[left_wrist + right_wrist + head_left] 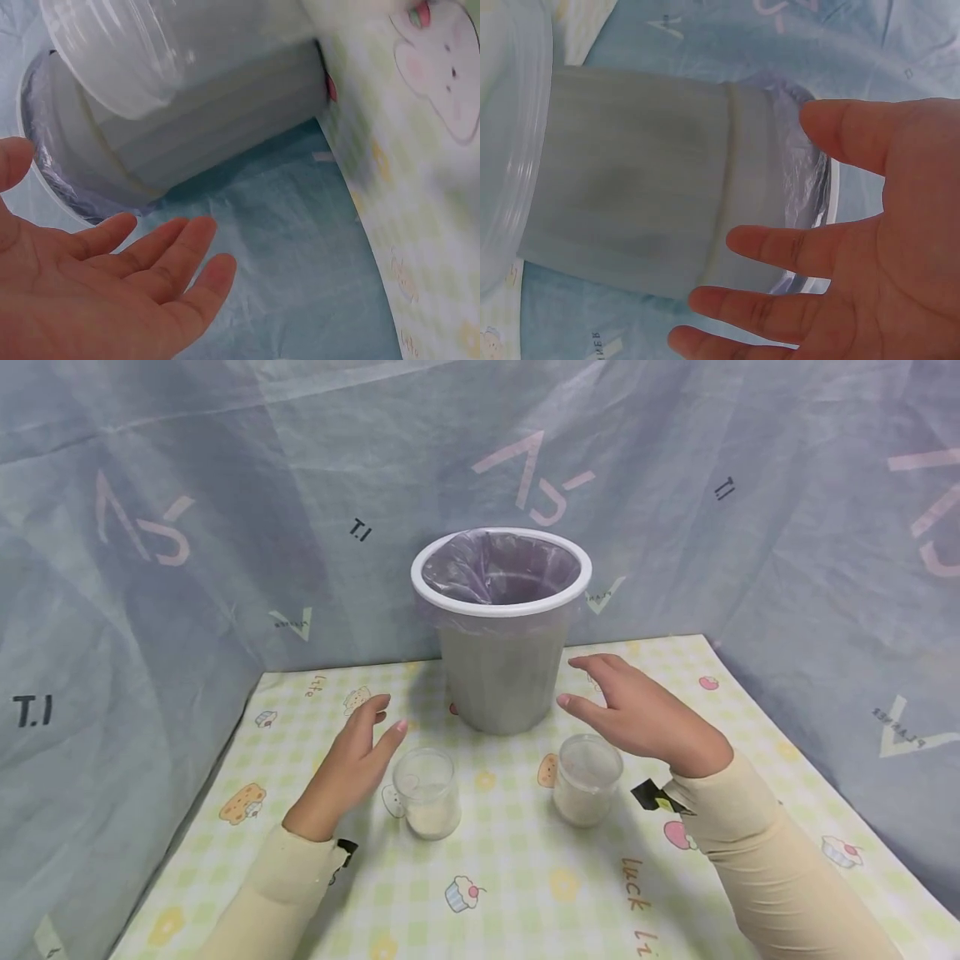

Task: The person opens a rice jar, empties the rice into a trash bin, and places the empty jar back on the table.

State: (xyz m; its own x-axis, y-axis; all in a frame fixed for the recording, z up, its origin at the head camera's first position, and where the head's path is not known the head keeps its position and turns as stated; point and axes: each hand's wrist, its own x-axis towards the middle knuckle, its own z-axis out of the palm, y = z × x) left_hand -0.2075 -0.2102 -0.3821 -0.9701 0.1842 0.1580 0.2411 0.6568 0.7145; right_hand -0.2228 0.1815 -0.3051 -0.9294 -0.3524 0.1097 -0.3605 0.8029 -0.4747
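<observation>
Two clear plastic cups stand upright on the table, each with a pale, whitish content low inside. My left hand (351, 768) hovers beside the left cup (427, 795), thumb and fingers apart and holding nothing. Over the far right side of the right cup (587, 779) is my right hand (637, 710), its fingers spread and relaxed. The left wrist view shows the left cup's rim (127, 67) above the loosely extended fingers (180, 255). At the left edge of the right wrist view, the right cup's rim (525, 150) appears, apart from the fingers.
Behind the cups stands a grey trash bin (502, 677) with a white rim and a purplish liner bag (487, 568). A green checked tablecloth (517, 868) with cartoon prints covers the table. Blue-grey fabric (315, 485) hangs around the back and sides.
</observation>
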